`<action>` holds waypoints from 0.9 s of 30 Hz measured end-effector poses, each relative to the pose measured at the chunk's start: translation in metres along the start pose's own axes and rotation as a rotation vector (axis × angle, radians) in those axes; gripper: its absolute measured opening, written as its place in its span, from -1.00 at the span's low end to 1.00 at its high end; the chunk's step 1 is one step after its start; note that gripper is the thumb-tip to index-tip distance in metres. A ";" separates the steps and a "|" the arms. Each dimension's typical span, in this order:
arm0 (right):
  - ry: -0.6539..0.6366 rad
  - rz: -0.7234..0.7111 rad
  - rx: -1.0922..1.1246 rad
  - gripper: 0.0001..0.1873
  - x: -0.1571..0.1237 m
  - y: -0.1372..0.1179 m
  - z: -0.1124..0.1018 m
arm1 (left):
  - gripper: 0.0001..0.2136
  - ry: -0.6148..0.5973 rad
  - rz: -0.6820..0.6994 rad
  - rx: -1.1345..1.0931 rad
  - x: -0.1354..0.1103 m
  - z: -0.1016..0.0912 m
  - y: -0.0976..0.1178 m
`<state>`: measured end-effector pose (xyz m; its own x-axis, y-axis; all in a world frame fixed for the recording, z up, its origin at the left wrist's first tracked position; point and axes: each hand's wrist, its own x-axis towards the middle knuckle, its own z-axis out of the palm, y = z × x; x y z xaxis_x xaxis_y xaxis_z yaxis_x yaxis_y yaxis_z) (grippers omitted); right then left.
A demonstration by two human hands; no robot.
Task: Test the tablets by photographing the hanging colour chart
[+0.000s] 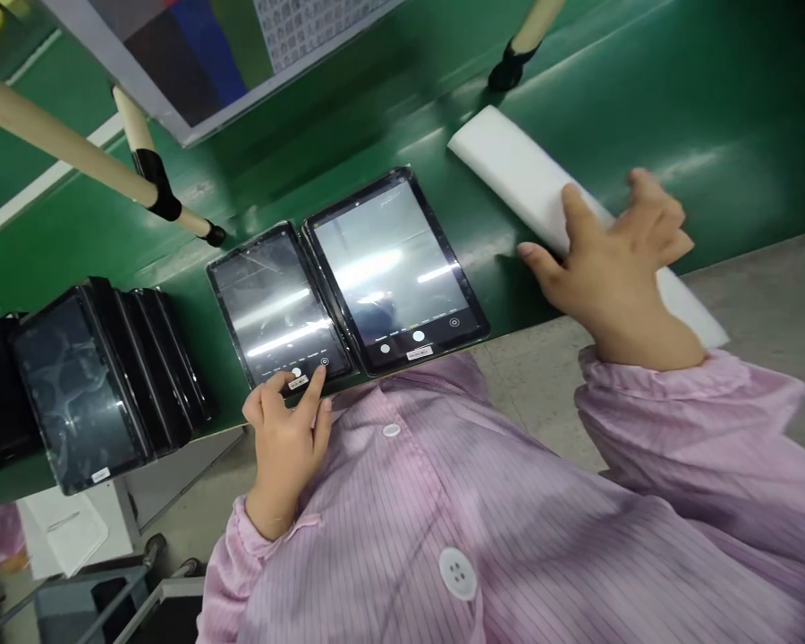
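head view: left hand (288, 438), loosely curled, forefinger on left tablet (278, 304); right hand (617, 268) flat open on white foam sheet (510, 161)

Left tablet (278, 304) and right tablet (395, 268), 12 o'clock: glossy glass faces, smooth black rims. Bench top (644, 98): green, smooth, slight sheen. Foam sheet (510, 165), 2 o'clock: white, matt. Smock (510, 501): pink striped cloth, plastic buttons. Stacked tablets (80, 394), 9 o'clock: glossy.
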<state>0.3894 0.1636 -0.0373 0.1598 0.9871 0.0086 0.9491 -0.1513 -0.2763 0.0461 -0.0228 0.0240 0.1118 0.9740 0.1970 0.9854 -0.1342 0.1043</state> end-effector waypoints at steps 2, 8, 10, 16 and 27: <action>0.024 -0.098 0.140 -0.01 -0.008 -0.009 0.007 | -0.68 -0.028 -0.038 0.027 -0.002 0.006 0.000; -0.408 -0.160 0.942 0.04 -0.036 -0.028 0.019 | -0.55 -0.106 -0.109 0.033 -0.008 0.014 -0.020; -0.525 -0.137 1.104 0.08 -0.042 -0.030 0.023 | -0.30 -0.066 -0.193 -0.015 -0.012 0.015 -0.040; -0.517 -0.152 1.175 0.11 -0.051 -0.032 0.033 | 0.19 -0.200 -0.557 -0.441 -0.014 0.022 -0.093; -0.247 0.020 1.173 -0.09 -0.042 -0.040 0.017 | -0.22 0.094 -0.961 -1.314 -0.010 0.014 -0.104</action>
<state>0.3401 0.1288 -0.0429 -0.0068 0.9879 -0.1549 0.1012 -0.1535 -0.9830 -0.0553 -0.0157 -0.0021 -0.5008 0.7791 -0.3771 -0.1027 0.3792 0.9196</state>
